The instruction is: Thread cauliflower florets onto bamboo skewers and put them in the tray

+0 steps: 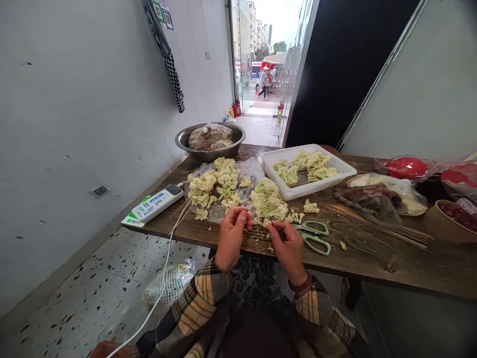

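My left hand (231,236) is closed in a pinch near the table's front edge, its fingertips just left of a big cauliflower head (268,200). What it pinches is too small to name. My right hand (288,246) is closed on a thin skewer stick (272,222) that points up toward the cauliflower. Green-handled scissors (316,236) lie on the wood just right of my right hand. Loose cauliflower florets (218,186) are heaped on clear plastic to the left. A white tray (335,164) behind holds more florets.
A metal bowl (186,141) with a plastic bag stands at the back left. A white device (156,204) with a cable sits on the table's left edge. Bamboo skewers (387,231), a crumpled cloth (372,199) and wrapped red bowls (406,168) lie to the right.
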The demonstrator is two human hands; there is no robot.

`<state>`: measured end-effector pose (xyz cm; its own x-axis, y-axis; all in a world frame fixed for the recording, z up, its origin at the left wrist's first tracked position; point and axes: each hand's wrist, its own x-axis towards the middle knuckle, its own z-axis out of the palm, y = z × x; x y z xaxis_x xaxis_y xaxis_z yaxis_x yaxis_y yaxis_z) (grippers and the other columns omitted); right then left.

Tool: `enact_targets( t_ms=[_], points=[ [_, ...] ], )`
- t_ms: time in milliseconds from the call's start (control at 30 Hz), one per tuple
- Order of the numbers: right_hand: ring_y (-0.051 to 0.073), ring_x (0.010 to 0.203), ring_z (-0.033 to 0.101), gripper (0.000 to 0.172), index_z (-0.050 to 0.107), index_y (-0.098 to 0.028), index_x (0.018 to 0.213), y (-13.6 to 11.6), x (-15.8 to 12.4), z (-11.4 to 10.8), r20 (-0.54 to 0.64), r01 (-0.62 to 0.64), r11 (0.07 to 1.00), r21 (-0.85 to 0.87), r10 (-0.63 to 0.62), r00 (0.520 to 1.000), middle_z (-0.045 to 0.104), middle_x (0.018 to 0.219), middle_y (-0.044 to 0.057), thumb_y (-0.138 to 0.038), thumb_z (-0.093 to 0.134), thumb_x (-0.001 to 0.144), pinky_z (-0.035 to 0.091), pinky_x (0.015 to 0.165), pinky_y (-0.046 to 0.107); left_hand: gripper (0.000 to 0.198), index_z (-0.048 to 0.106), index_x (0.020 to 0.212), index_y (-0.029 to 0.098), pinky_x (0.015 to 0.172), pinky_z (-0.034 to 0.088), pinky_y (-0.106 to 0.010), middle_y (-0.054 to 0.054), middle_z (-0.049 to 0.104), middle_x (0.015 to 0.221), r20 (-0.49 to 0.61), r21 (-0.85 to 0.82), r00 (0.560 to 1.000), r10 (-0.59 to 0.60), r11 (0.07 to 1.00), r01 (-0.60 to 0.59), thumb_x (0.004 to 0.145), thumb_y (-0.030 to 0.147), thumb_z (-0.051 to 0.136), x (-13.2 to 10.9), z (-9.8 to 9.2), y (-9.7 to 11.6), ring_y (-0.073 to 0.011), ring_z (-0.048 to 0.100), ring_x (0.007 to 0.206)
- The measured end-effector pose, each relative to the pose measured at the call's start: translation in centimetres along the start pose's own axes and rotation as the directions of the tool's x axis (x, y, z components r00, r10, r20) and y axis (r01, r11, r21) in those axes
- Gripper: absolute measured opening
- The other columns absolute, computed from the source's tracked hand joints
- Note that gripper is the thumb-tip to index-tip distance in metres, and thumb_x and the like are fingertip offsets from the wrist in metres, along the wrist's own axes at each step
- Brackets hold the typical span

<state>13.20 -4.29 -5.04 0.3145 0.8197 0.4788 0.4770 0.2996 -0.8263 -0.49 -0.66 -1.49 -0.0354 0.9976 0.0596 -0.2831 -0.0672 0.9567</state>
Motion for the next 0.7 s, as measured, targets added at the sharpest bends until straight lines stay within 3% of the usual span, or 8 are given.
enact_targets(
  t_ms=[700],
  points=[
    [0.016, 0.065, 0.059, 0.021, 0.063, -0.02, 0.081, -0.32, 0.07, -0.28, 0.058, 0.0, 1.0, 0.004, 0.0, 0.998, 0.065, 0.072, 0.002, -0.034, 0.051, 0.089, 0.046, 0.062, 0.027, 0.025, 0.06, 0.088, 0.017, 0.06, 0.046, -0.025, 0.0, 0.061, 0.075, -0.017, 0.029, 1.0, -0.025, 0.999, 0.026, 0.077, 0.039, 0.065, 0.84, 0.63, -0.93, -0.0119, 0.056, 0.062]
  ],
)
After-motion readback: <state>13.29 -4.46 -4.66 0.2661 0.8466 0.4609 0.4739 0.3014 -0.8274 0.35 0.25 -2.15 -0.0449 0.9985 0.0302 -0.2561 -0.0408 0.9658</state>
